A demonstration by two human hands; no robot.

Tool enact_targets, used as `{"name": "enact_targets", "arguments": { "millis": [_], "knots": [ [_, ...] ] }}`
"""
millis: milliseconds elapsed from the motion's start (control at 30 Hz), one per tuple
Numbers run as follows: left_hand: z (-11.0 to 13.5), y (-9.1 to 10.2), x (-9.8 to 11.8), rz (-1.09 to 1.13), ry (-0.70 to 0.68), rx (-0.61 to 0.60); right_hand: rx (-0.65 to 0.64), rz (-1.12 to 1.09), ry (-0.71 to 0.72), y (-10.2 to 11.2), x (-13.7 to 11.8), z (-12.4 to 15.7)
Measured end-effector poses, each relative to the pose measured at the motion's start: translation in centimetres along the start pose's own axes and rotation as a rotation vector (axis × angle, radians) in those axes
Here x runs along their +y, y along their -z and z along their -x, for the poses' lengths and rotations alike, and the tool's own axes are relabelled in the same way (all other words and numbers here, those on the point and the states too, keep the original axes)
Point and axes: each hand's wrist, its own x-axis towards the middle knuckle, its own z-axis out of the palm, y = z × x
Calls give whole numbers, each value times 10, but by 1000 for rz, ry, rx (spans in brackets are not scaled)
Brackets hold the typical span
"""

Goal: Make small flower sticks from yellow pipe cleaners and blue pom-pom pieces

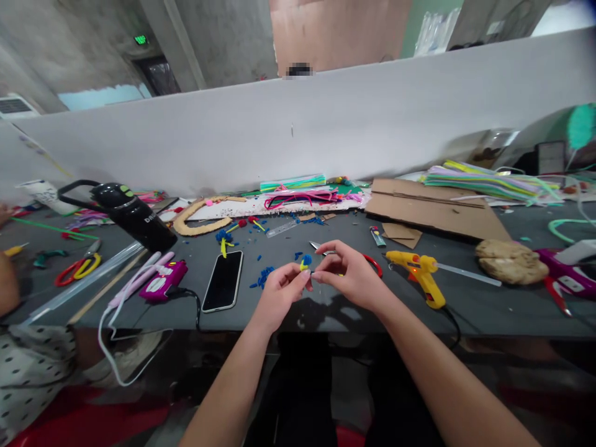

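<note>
My left hand (pixel 282 287) pinches a small flower of fuzzy pipe cleaner (pixel 306 261), blue on top with yellow below, just above the front of the table. Thumb and fingers of my right hand (pixel 347 273) are pinched together right beside the flower; whatever lies between these fingertips is too small to make out. Scissors with red handles (pixel 374 264) lie partly hidden behind the right hand. Left of my hands, short blue fuzzy pieces (pixel 264 277) are scattered. A similar blue and yellow flower (pixel 224 241) rests at the top of a phone (pixel 223 282).
To the right lies a yellow glue gun (pixel 416 273) with a glue stick in it. Cardboard (pixel 433 208) and pipe cleaner bundles (pixel 488 181) sit behind. At left are a black bottle (pixel 133 214), a purple device (pixel 162 282) and scissors (pixel 78 269). A person's arm (pixel 7 279) shows far left.
</note>
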Motion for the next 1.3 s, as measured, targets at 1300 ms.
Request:
{"name": "enact_targets", "arguments": {
  "millis": [1300],
  "knots": [
    [-110,21,6,-841,-389,-235,307,493,27,19,39,-39]
  ]
}}
